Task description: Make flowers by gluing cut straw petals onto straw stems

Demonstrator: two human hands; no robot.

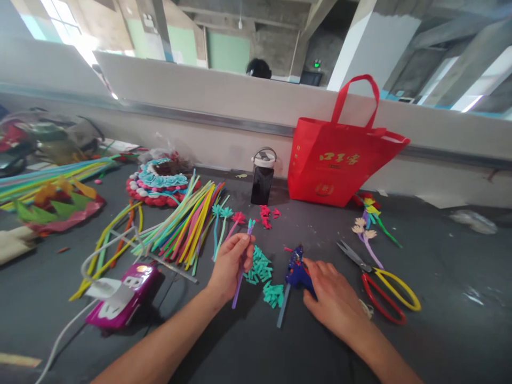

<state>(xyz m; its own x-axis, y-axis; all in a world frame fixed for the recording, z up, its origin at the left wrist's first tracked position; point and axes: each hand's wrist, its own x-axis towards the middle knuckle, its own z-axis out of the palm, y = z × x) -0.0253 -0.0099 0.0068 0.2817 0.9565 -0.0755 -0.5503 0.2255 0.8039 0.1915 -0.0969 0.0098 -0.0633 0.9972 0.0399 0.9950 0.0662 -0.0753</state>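
Note:
My left hand [232,264] is closed around a purple pipe cleaner stem [237,292], which stands slightly tilted. Short teal pieces [251,224] sit at the stem's top end. My right hand [334,293] has its fingers and thumb about the handle of a blue hot glue gun [296,271], low over the table. A clear glue stick [284,309] sticks out of the gun's back end. Between the hands lie a pile of cut teal pieces [260,265] and a smaller teal cluster [273,294]. Red cut pieces [265,215] lie farther back.
Scissors [370,272] lie open at right, beside finished pipe cleaner flowers [365,232]. Behind stand a black bottle [262,184] and a red bag [326,165]. Pipe cleaner bundles [192,221] and a corded purple power strip [124,298] are at left. A person's head [258,68] shows beyond the partition.

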